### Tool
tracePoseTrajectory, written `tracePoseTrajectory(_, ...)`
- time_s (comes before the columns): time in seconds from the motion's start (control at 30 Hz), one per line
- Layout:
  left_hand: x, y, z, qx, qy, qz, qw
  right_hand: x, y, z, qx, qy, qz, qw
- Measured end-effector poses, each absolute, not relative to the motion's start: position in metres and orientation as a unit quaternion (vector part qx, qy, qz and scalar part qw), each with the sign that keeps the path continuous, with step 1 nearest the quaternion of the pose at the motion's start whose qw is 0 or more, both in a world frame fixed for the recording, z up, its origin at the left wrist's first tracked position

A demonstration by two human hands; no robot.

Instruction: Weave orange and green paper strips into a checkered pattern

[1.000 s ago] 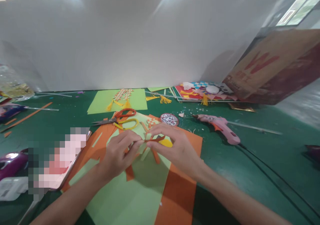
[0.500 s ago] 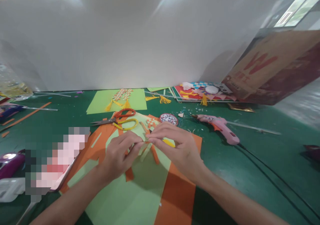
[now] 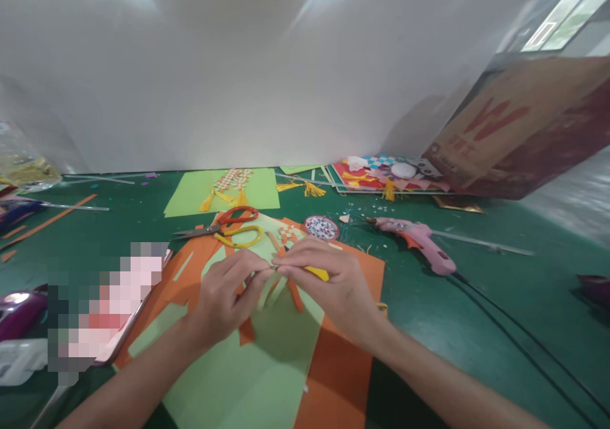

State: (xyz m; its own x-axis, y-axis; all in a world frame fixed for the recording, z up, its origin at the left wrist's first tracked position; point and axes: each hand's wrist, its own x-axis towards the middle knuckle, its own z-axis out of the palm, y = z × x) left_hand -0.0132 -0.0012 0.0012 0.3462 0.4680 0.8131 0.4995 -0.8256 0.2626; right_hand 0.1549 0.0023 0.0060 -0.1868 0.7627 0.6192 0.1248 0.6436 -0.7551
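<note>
My left hand (image 3: 233,289) and my right hand (image 3: 328,283) meet over the paper sheets, fingertips almost touching. Both are closed in a pinch on a small, narrow paper strip (image 3: 274,267), mostly covered by the fingers. Below the fingertips are light green strips (image 3: 275,292) and an orange strip (image 3: 295,295). A yellow object (image 3: 318,272) lies partly hidden under my right hand; its kind I cannot make out. Just beyond the hands is a small woven orange-and-white paper piece (image 3: 288,232). Scissors (image 3: 241,227) with red and yellow handles rest above my left hand.
Green sheets (image 3: 238,378) and orange sheets (image 3: 343,378) overlap on the green table. A pink glue gun (image 3: 424,245) with a cord lies right, a round container (image 3: 321,227) ahead, a blurred-out phone (image 3: 128,308) left. A paper bag (image 3: 519,130) and white panel (image 3: 267,79) stand behind.
Both hands have shifted very slightly left, still pinching together. A little yellow thing now shows beside my right wrist. The objects on the table have stayed put.
</note>
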Motion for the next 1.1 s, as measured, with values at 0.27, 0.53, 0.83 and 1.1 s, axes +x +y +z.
tracePoseTrajectory(0.27,-0.0139,-0.0015,0.0019,-0.819,-0.313,-0.480,0.031,0.1592,0.0055,0.0053,-0.264,-0.791,0.063,0.549)
tracePoseTrajectory(0.53,-0.0123,-0.0019,0.0020,-0.817,-0.312,-0.484,0.038,0.1587,0.0041,-0.0027,-0.262,-0.821,-0.007,0.507)
tracePoseTrajectory(0.83,-0.0136,0.0009,-0.0033,-0.821,-0.291,-0.490,0.022,0.1588,0.0018,-0.0005,-0.265,-0.813,0.010,0.519)
tracePoseTrajectory(1.1,-0.0147,0.0013,-0.0045,-0.831,-0.274,-0.484,0.011,0.1590,0.0017,0.0001,-0.274,-0.802,0.057,0.528)
